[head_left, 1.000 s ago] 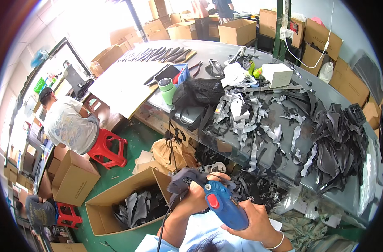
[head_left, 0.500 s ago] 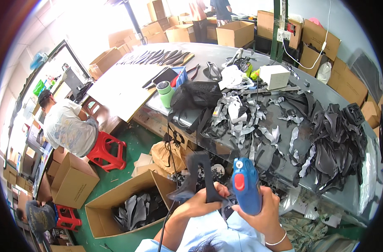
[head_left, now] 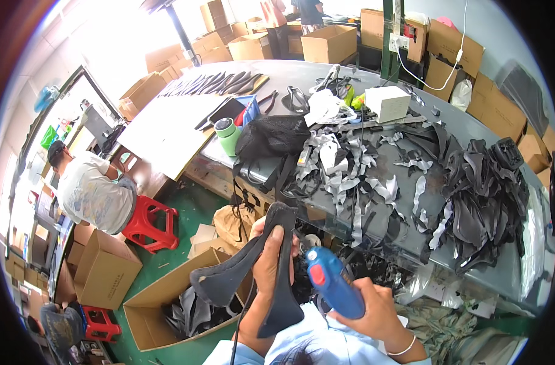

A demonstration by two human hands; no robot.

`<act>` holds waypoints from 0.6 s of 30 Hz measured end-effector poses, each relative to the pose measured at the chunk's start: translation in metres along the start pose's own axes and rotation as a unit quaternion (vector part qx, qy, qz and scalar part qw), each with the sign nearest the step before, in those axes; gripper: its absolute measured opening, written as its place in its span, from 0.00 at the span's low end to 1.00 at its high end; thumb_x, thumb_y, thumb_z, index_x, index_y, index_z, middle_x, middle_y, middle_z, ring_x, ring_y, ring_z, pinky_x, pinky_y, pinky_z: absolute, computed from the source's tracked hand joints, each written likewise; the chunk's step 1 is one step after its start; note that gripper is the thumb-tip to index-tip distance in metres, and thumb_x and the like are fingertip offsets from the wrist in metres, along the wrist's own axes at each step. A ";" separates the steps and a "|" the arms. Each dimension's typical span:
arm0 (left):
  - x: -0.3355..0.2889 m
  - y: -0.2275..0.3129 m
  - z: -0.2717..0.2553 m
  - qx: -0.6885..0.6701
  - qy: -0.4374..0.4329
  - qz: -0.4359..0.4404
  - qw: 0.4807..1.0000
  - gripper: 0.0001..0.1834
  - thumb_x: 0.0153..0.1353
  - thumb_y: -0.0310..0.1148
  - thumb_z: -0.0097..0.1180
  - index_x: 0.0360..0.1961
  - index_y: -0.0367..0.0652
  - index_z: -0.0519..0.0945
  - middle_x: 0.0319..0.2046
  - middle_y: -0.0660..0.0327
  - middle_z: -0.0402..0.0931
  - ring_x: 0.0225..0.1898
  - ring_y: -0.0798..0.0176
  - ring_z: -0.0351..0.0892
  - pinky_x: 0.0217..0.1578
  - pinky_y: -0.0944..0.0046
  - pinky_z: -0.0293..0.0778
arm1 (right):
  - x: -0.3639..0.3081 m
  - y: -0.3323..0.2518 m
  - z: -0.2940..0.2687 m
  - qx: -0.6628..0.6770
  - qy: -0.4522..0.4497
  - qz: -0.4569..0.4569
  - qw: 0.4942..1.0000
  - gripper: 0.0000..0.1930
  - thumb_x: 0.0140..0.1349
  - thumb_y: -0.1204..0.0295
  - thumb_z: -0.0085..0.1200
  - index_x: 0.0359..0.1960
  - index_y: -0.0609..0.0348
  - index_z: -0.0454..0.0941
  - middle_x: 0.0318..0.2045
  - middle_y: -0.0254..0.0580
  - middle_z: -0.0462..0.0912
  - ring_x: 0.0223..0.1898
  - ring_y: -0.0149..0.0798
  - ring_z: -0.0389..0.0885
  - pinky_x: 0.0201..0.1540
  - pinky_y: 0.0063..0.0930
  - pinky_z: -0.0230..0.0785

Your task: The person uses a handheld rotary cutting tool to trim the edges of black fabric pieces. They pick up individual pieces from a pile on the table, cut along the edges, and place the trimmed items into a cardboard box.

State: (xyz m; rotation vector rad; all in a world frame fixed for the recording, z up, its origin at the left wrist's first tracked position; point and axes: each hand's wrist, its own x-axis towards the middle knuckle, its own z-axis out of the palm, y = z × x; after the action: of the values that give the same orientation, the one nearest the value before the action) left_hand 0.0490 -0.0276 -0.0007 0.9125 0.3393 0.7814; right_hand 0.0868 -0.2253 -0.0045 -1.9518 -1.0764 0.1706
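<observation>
- Holding a dark saddle-shaped piece (head_left: 253,277) low in the view, at about 6 o'clock, the left hand (head_left: 268,258) has its fingers closed around the narrow upright part, thumb at the front.
- Judging by the way its wide end droops toward 8 o'clock over the cardboard box (head_left: 168,304) on the floor, the piece looks light, thin and flexible, more like foam or rubber than hard plastic; it should bend if pinched hard.
- The best hold seems to be where the hand is now, on the narrow neck, since the broad flap would sag and twist.
- The surface looks matte, so it is unlikely to slip.
- The left forearm rises from the lower edge, wrist bent so the piece faces the person.
- The right hand (head_left: 371,304), at 5 o'clock just beside the piece, is clamped around the grip of a blue glue gun (head_left: 332,286); its nozzle end points up toward 11 o'clock, near the piece's edge, though whether they touch I cannot tell.
- Beyond, at 1 o'clock, the counter (head_left: 502,280) carries heaps of black and grey scraps (head_left: 472,201).
</observation>
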 end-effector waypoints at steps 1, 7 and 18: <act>-0.003 0.000 -0.001 -0.020 0.026 0.008 0.999 0.13 0.62 0.29 0.48 0.46 0.35 0.67 0.26 0.56 0.73 0.25 0.65 0.74 0.27 0.69 0.71 | -0.001 0.003 -0.001 -0.022 0.009 0.012 1.000 0.29 0.40 0.57 0.72 0.36 0.62 0.69 0.20 0.42 0.78 0.20 0.40 0.80 0.25 0.28 0.72; -0.008 0.011 -0.015 0.057 -0.121 -0.013 0.991 0.19 0.59 0.29 0.51 0.50 0.31 0.70 0.32 0.50 0.77 0.28 0.65 0.77 0.30 0.69 0.75 | -0.003 0.007 -0.002 -0.038 0.010 0.029 0.999 0.29 0.40 0.58 0.72 0.36 0.62 0.69 0.20 0.43 0.78 0.21 0.41 0.80 0.25 0.29 0.72; -0.014 0.013 -0.014 0.118 -0.131 0.031 0.984 0.17 0.58 0.22 0.50 0.50 0.31 0.71 0.36 0.51 0.77 0.35 0.63 0.79 0.34 0.67 0.78 | 0.000 0.009 -0.003 -0.049 0.004 -0.016 0.999 0.28 0.40 0.61 0.71 0.36 0.63 0.69 0.21 0.44 0.79 0.21 0.43 0.80 0.26 0.30 0.72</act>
State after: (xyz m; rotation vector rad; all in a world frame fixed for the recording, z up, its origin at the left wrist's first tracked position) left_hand 0.0259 -0.0246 0.0008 1.2386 0.1748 0.6763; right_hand 0.0934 -0.2291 -0.0094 -2.0189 -1.1274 0.0944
